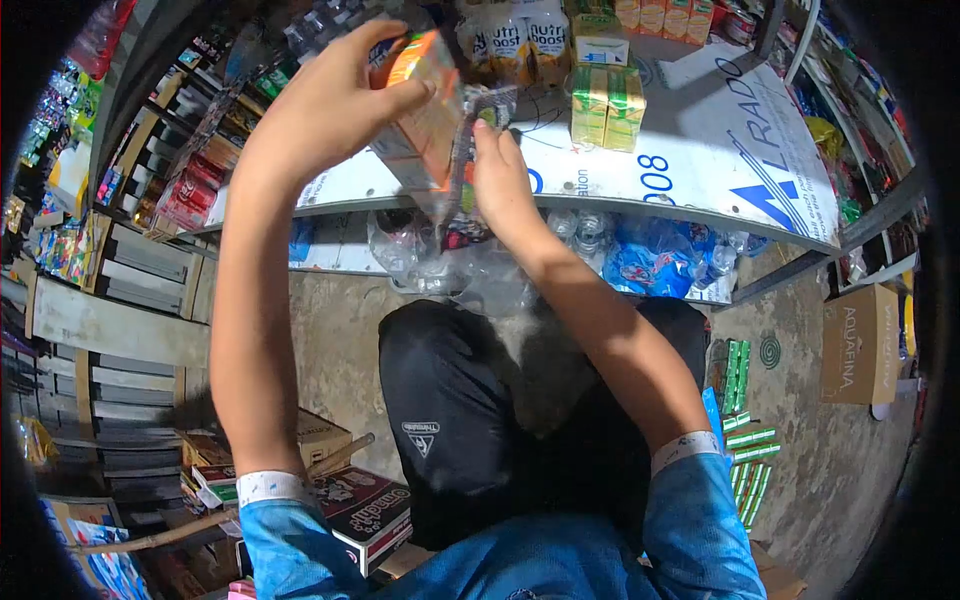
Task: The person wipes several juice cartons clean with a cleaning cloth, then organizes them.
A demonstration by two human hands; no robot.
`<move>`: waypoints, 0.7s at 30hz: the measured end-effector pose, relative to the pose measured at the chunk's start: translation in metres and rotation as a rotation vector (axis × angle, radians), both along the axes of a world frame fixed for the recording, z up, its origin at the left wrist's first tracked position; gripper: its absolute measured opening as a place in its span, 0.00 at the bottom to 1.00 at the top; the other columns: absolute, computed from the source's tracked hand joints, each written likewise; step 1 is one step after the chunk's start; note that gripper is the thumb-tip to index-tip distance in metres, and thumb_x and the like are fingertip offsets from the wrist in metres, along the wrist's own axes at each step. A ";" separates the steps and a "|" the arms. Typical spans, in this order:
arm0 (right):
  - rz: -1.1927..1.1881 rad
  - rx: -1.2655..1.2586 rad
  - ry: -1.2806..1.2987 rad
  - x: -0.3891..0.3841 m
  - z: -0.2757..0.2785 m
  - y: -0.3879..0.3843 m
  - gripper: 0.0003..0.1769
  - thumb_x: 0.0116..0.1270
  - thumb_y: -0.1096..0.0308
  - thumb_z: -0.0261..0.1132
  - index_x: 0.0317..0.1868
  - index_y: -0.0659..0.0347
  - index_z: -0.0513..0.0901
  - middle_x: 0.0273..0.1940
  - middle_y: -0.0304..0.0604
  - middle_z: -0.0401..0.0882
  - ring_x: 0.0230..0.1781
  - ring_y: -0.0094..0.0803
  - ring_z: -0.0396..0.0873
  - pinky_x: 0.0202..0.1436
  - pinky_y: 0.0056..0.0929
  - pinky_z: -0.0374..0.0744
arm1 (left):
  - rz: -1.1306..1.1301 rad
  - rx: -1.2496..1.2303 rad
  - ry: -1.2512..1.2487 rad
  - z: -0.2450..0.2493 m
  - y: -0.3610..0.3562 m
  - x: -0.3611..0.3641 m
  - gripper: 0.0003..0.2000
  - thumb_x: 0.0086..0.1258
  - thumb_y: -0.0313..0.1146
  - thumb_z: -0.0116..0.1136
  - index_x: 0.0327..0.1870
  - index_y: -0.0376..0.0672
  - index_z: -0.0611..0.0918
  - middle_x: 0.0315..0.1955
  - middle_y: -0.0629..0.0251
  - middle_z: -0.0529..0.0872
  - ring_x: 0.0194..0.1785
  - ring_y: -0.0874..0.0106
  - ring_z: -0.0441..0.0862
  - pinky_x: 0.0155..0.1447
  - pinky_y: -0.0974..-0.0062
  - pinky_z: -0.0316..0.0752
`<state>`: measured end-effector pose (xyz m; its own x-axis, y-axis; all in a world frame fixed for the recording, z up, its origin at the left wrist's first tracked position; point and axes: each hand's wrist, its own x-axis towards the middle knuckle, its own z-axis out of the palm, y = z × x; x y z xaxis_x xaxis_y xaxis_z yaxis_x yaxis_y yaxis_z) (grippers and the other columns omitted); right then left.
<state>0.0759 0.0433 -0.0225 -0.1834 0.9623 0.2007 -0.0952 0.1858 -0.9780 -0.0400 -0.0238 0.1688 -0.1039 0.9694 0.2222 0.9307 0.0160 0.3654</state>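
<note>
My left hand [330, 100] is raised to the white shelf [700, 150] and grips an orange juice carton pack [425, 115] from the top. My right hand [500, 175] holds the clear plastic wrap [470, 135] that hangs off the pack's right side. Just beyond on the shelf stand green-and-yellow juice cartons [607, 105] and Nutri Boost bottles [515, 40]. Both arms wear blue sleeves and white wristbands.
Under the shelf lie wrapped water bottles [650, 255] and loose plastic. An Aquafina box [858, 345] stands on the concrete floor at right, green packs [745, 440] near it. Cardboard boxes [350, 500] sit low left. Stocked shelves run along the left side.
</note>
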 end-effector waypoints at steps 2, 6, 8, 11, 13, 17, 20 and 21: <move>-0.055 -0.003 -0.017 -0.002 -0.007 0.015 0.32 0.83 0.48 0.46 0.50 0.74 0.80 0.53 0.70 0.82 0.58 0.67 0.78 0.64 0.55 0.72 | -0.385 0.073 -0.095 0.002 0.010 -0.011 0.34 0.71 0.36 0.69 0.76 0.34 0.71 0.53 0.44 0.89 0.56 0.65 0.88 0.62 0.68 0.81; 0.214 -0.454 0.641 0.023 0.039 0.005 0.25 0.84 0.53 0.50 0.51 0.68 0.84 0.49 0.44 0.87 0.48 0.32 0.83 0.60 0.30 0.77 | -0.466 -0.133 -0.122 0.005 0.023 -0.029 0.31 0.73 0.25 0.59 0.78 0.37 0.69 0.66 0.52 0.81 0.70 0.68 0.78 0.76 0.69 0.69; 0.262 -0.114 0.498 0.044 0.086 -0.021 0.25 0.85 0.53 0.52 0.50 0.69 0.84 0.47 0.45 0.86 0.48 0.30 0.82 0.58 0.30 0.76 | -0.485 0.137 0.285 -0.006 0.021 -0.030 0.24 0.74 0.32 0.61 0.68 0.33 0.76 0.53 0.46 0.87 0.54 0.56 0.87 0.60 0.63 0.80; 0.206 0.293 0.235 0.025 0.065 -0.016 0.23 0.85 0.53 0.55 0.52 0.69 0.82 0.46 0.49 0.86 0.49 0.37 0.82 0.57 0.35 0.75 | -0.516 0.261 0.428 -0.024 0.019 -0.037 0.21 0.73 0.38 0.59 0.61 0.34 0.78 0.54 0.42 0.83 0.59 0.45 0.80 0.64 0.56 0.74; 0.040 0.321 0.083 0.007 0.019 -0.011 0.22 0.84 0.56 0.51 0.59 0.68 0.79 0.52 0.60 0.84 0.54 0.53 0.81 0.62 0.41 0.75 | -0.536 0.288 0.537 -0.026 0.014 -0.034 0.22 0.73 0.40 0.59 0.61 0.34 0.77 0.55 0.42 0.83 0.61 0.45 0.78 0.66 0.55 0.72; -0.020 0.263 0.068 -0.006 -0.003 -0.010 0.18 0.80 0.61 0.51 0.52 0.69 0.79 0.50 0.63 0.81 0.53 0.60 0.78 0.60 0.50 0.74 | -0.326 0.094 0.382 -0.014 0.007 -0.018 0.26 0.74 0.40 0.60 0.68 0.36 0.74 0.63 0.44 0.79 0.69 0.47 0.73 0.74 0.57 0.65; 0.180 0.282 0.035 0.029 0.066 -0.036 0.16 0.74 0.65 0.56 0.45 0.74 0.80 0.53 0.65 0.80 0.53 0.62 0.78 0.61 0.58 0.73 | -0.513 0.206 0.391 -0.020 0.015 -0.035 0.31 0.73 0.34 0.63 0.77 0.39 0.70 0.70 0.48 0.77 0.76 0.52 0.71 0.82 0.62 0.59; 0.071 0.446 0.045 0.020 0.048 -0.027 0.17 0.75 0.65 0.56 0.47 0.75 0.81 0.55 0.68 0.80 0.56 0.62 0.78 0.65 0.56 0.73 | -0.581 0.252 0.259 -0.024 0.006 -0.038 0.31 0.72 0.32 0.65 0.76 0.38 0.71 0.69 0.50 0.79 0.76 0.55 0.73 0.82 0.63 0.61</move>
